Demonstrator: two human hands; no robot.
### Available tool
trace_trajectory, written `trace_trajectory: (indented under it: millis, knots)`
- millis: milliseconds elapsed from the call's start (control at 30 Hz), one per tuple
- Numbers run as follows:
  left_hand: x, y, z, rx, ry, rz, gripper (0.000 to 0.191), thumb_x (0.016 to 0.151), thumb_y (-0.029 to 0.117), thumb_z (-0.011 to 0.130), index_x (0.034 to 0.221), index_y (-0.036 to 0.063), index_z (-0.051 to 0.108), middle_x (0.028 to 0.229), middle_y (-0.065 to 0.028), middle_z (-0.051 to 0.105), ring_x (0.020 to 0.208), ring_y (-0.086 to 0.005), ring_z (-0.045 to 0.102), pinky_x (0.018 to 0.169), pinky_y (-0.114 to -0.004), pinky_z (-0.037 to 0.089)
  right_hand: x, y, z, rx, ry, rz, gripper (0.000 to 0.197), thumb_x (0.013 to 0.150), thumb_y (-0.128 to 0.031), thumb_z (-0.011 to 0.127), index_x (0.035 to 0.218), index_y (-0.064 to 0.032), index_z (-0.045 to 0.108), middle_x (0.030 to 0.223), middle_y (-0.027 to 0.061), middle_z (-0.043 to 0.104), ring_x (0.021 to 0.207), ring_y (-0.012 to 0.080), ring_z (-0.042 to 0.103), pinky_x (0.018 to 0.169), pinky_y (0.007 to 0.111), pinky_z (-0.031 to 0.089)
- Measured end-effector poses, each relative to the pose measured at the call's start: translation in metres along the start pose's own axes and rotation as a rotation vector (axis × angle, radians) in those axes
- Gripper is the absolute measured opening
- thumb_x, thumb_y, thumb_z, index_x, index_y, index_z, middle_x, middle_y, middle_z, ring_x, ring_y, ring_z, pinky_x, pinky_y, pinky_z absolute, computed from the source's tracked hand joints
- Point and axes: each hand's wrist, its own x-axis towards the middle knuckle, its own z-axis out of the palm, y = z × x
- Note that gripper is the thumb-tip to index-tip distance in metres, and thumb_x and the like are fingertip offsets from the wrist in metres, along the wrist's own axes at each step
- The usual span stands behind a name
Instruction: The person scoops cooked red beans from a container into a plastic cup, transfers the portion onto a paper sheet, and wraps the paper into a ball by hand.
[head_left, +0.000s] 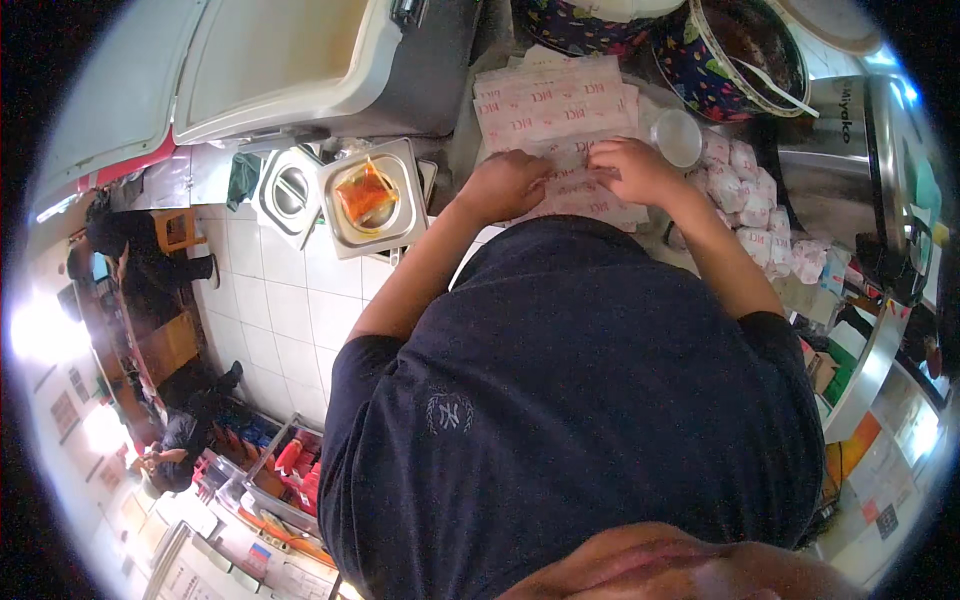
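Printed paper wrappers (555, 112) lie overlapping in a spread on the counter in front of me. My left hand (510, 182) rests on the left side of the nearer sheets, its fingers curled inward. Opposite it, my right hand (626, 169) touches the same sheets with bent fingers. Whether either hand grips an edge of paper is hard to tell. A small clear plastic cup (676, 138) stands just beyond my right hand. Several paper-wrapped bundles (742, 187) are piled to the right of my right forearm.
At the upper left is a large open insulated box (420, 82). Below it, a steel pan (412, 225) holds a bag of orange-red sauce (366, 196). A patterned pot (675, 60) with a white spoon (776, 88) and a steel cooker (832, 150) stand at right. Two people are at far left.
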Motion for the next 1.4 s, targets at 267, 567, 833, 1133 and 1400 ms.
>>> trace_trajectory:
  millis: [267, 567, 833, 1133, 1400]
  knots:
    - [0.0, -0.033, 0.022, -0.059, -0.186, -0.165, 0.037, 0.085, 0.029, 0.056, 0.118, 0.0118, 0.059, 0.111, -0.0133, 0.065, 0.102, -0.0339, 0.062, 0.088, -0.045, 0.049, 0.007, 0.009, 0.004, 0.176, 0.0, 0.166, 0.025, 0.082, -0.014, 0.058, 0.102, -0.0042, 0.066, 0.102, 0.0159, 0.067, 0.095, 0.0363, 0.063, 0.081, 0.043, 0.05]
    - [0.021, 0.01, -0.019, 0.107, 0.006, -0.504, 0.032, 0.082, 0.028, 0.057, 0.108, 0.0109, 0.062, 0.1, -0.0104, 0.068, 0.094, -0.0323, 0.064, 0.079, -0.046, 0.051, 0.013, 0.023, 0.017, 0.335, 0.057, 0.59, 0.034, 0.082, -0.033, 0.069, 0.1, -0.0044, 0.066, 0.096, 0.0175, 0.068, 0.093, 0.0337, 0.066, 0.083, 0.04, 0.05]
    - [0.024, 0.009, 0.036, 0.472, 0.245, 0.124, 0.05, 0.091, 0.032, 0.051, 0.135, 0.0098, 0.046, 0.14, -0.0119, 0.045, 0.135, -0.0281, 0.035, 0.11, -0.057, 0.022, 0.014, 0.001, 0.024, -0.027, 0.282, 0.554, 0.025, 0.082, -0.025, 0.068, 0.095, -0.0047, 0.063, 0.095, 0.0138, 0.065, 0.09, 0.0337, 0.062, 0.077, 0.041, 0.049]
    - [0.022, -0.044, 0.062, 0.016, 0.276, -0.063, 0.051, 0.088, 0.025, 0.054, 0.135, 0.0057, 0.047, 0.135, -0.0147, 0.05, 0.129, -0.0346, 0.041, 0.109, -0.049, 0.027, 0.001, 0.002, 0.058, -0.213, 0.583, 0.339, 0.041, 0.082, -0.022, 0.064, 0.119, -0.0042, 0.056, 0.113, 0.0183, 0.057, 0.104, 0.0389, 0.054, 0.09, 0.049, 0.043]
    - [0.034, -0.059, 0.041, -0.014, 0.137, -0.292, 0.041, 0.077, 0.026, 0.066, 0.115, 0.0111, 0.063, 0.113, -0.0164, 0.063, 0.104, -0.0362, 0.059, 0.086, -0.044, 0.047, 0.001, -0.003, 0.029, -0.241, 0.335, 0.54, 0.03, 0.081, -0.022, 0.065, 0.109, -0.0105, 0.064, 0.1, 0.0107, 0.063, 0.101, 0.0325, 0.055, 0.087, 0.044, 0.043]
